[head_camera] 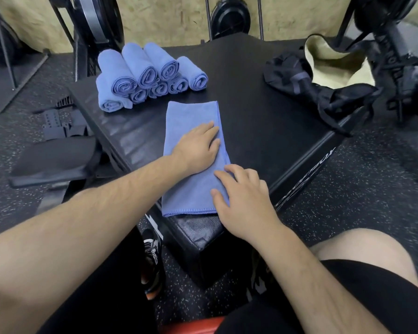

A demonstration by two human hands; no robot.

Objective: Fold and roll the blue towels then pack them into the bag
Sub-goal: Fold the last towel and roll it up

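One folded blue towel (192, 115) is laid flat on the black surface (263, 131), straight ahead of the person. Its long axis runs from the near edge of the surface toward the far side, tilted only slightly. The left hand (198, 148) is pressed flat on the towel's middle, with the fingers straight and close together and nothing gripped. The right hand (244, 196) is rested on the towel's near right edge, fingers spread and lightly bent; nothing is pinched as far as can be seen.

The short near hem lies just beside the right hand, so that hand is judged the nearer one for starting a roll. The roll is expected to be begun at that hem and driven away along the long axis toward the far end.

Rolled towels (150, 73) are stacked at the far left, well apart from the flat one. The open bag (333, 61) is set at the far right, so packing is judged to call for a reach to that side.
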